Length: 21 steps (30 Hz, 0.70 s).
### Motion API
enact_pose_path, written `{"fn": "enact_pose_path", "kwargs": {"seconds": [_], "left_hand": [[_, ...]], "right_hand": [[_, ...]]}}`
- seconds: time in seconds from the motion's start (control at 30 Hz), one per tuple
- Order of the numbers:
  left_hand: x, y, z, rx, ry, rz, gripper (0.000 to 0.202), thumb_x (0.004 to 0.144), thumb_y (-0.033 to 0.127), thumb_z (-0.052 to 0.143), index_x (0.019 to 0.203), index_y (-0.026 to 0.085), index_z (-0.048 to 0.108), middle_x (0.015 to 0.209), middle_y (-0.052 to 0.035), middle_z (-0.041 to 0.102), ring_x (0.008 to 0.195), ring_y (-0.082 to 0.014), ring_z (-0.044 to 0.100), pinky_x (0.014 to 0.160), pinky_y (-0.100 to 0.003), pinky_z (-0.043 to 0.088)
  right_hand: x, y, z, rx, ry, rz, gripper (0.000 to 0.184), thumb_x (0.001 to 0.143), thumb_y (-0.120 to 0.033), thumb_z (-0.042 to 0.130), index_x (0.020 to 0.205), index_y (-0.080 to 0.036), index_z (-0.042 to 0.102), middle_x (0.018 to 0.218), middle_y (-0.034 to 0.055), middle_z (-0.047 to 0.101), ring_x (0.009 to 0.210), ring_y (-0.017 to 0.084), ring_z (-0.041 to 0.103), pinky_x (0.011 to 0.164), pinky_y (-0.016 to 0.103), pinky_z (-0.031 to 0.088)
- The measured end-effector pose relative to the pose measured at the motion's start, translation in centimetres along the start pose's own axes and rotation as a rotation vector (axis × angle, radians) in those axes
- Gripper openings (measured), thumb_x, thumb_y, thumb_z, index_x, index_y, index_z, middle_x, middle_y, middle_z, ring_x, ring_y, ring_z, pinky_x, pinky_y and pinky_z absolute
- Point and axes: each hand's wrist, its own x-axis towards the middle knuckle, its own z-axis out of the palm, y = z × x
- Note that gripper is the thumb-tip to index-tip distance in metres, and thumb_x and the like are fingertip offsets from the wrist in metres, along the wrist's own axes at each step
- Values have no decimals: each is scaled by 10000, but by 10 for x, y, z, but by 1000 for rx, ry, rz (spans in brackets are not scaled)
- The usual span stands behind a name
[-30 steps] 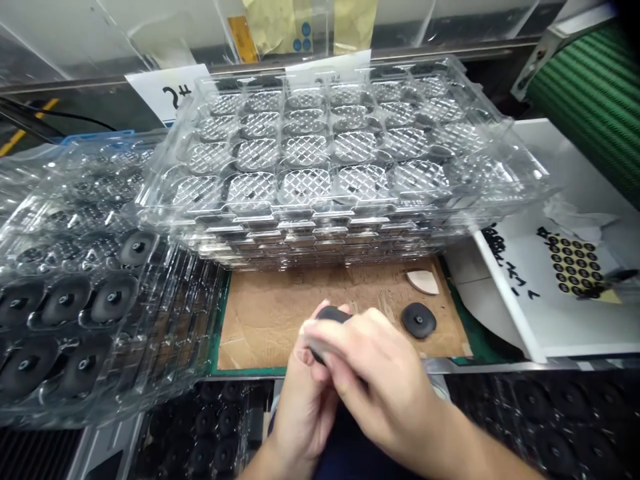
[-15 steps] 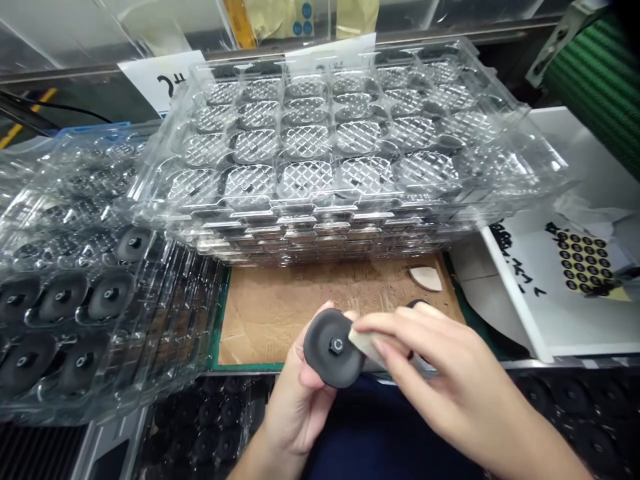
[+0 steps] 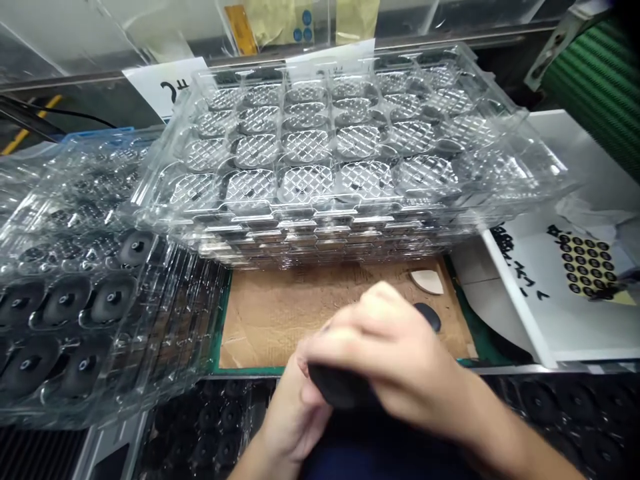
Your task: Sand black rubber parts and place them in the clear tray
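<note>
My left hand [image 3: 295,393] is closed around a black, rounded plastic part [image 3: 345,387] just in front of the table edge. The part's hollow side, which has a central post, is turned out of sight. Over its upper side curls my right hand [image 3: 385,347], blurred, with its fingers closed against the part. Whatever lies inside those fingers is hidden. Behind the hands, on a cardboard sheet [image 3: 270,320], lie a small black oval piece [image 3: 428,316] and a pale, fan-shaped piece [image 3: 427,281] with a dark edge.
A tall stack of clear plastic trays [image 3: 310,220] stands behind the cardboard. At left, more clear trays [image 3: 65,267] hold black parts. A white bin [image 3: 565,333] at right contains a sheet of round black stickers [image 3: 587,265] and small black bits. A green ribbed hose [image 3: 595,87] hangs upper right.
My right hand has swung left and over the black part, which has tilted so its hollow side no longer shows. The pale wedge-shaped pad in my right fingers has gone from sight.
</note>
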Motion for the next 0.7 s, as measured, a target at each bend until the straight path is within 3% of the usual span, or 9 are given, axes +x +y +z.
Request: {"fn": "enact_pose_path", "kwargs": {"seconds": [0.07, 0.17, 0.3, 0.37, 0.47, 0.57, 0.63, 0.7], "left_hand": [[0, 1, -3, -30, -7, 4, 580, 490, 401, 826, 1030, 237, 693, 989, -37, 727, 894, -223, 669, 852, -287, 497], [-1, 4, -8, -75, -33, 7, 572, 539, 409, 801, 1081, 282, 670, 1113, -44, 698, 901, -212, 677, 884, -292, 485], [-1, 5, -17, -85, -44, 42, 595, 540, 412, 802, 1102, 287, 657, 1112, -52, 692, 992, -242, 645, 856, -294, 497], [-1, 5, -21, -78, -29, 45, 592, 551, 395, 806, 1113, 289, 649, 1121, -50, 685, 1016, -241, 632, 863, -295, 493], [0, 6, -19, -70, -29, 45, 604, 525, 401, 818, 1096, 283, 657, 1109, -53, 690, 952, -230, 655, 874, -306, 485], [-1, 6, -14, -47, -12, 45, 610, 495, 408, 827, 1069, 272, 671, 1096, -52, 696, 927, -231, 662, 880, -315, 484], [-2, 5, -11, -18, 11, 58, 656, 485, 431, 823, 1097, 262, 658, 1100, -58, 692, 1001, -247, 632, 929, -330, 458], [-3, 5, -9, -2, 8, 91, 688, 484, 451, 818, 1121, 259, 643, 1116, -67, 684, 1057, -269, 601, 985, -367, 419]], "right_hand": [[-4, 22, 8, -73, 118, 187, 285, 928, -131, 396, 1051, -199, 643, 871, 30, 662, 774, 150, 561, 705, 309, 349], [-21, 50, 33, -83, 89, 404, 262, 915, -137, 442, 1078, -204, 636, 913, 40, 668, 830, 157, 593, 728, 289, 400], [-51, 67, 79, -30, -15, 441, 216, 884, -149, 481, 946, -193, 683, 798, 28, 696, 730, 156, 635, 651, 261, 460], [-60, 69, 89, -17, -23, 472, 215, 873, -145, 477, 908, -179, 687, 793, 34, 713, 710, 168, 652, 643, 272, 481], [-54, 62, 75, 5, 49, 532, 217, 902, -185, 450, 986, -170, 650, 936, 56, 718, 837, 179, 667, 719, 288, 509], [-34, 31, 42, 17, 219, 507, 229, 933, -237, 426, 1092, -189, 584, 1065, 60, 679, 947, 167, 633, 782, 282, 493], [-20, 3, 26, 28, 302, 303, 255, 916, -199, 450, 1150, -189, 552, 1045, 61, 679, 911, 169, 625, 771, 295, 471], [-10, -20, 19, 31, 261, 117, 264, 901, -143, 436, 1134, -160, 561, 929, 63, 699, 785, 168, 623, 700, 307, 452]]}}
